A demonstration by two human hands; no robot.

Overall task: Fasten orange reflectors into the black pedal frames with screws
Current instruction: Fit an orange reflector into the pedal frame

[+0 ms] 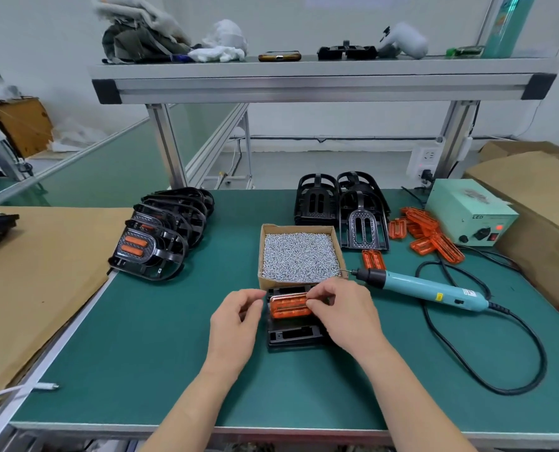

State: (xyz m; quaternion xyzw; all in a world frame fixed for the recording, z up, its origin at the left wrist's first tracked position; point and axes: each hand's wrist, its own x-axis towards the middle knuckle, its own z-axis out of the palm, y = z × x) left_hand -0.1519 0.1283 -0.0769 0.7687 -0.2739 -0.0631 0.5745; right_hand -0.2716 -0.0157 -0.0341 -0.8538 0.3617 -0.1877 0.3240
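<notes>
Table (141,337), centre of frame: we list a box of screws (260,252). Directly below it lies a pedal frame (292,337), with a reflector (289,305) on its upper half. Left of the box we record a row of fitted pedals (164,233). To its upper right stand empty frames (340,210), with loose reflectors (424,233) and a power unit (467,213) further right. The screwdriver (424,287) lies right of the box. A shelf (320,79) spans the top of the frame.
</notes>
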